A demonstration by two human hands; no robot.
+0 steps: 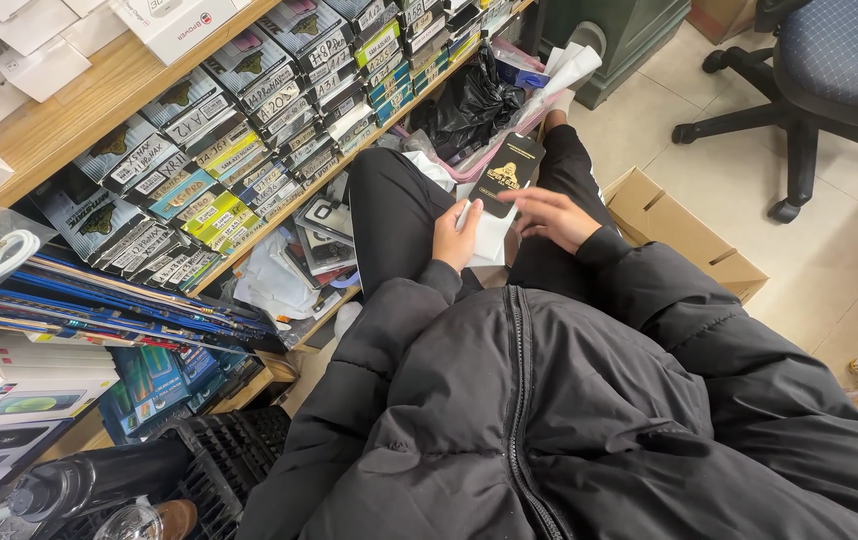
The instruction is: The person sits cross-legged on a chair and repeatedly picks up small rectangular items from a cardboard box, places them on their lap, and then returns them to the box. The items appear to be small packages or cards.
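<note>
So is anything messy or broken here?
Nothing looks broken. The left hand and right hand hold a flat black package neatly. The lower shelf is messy though: loose plastic wrappers and packets lie in a heap instead of rows.

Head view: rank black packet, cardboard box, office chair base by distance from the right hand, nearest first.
From the right hand:
1. Black packet, touching the fingertips, just up and left of the hand, over the lap.
2. Cardboard box, on the floor to the right, beside the leg.
3. Office chair base, farther right and up, on the tiled floor.
</note>
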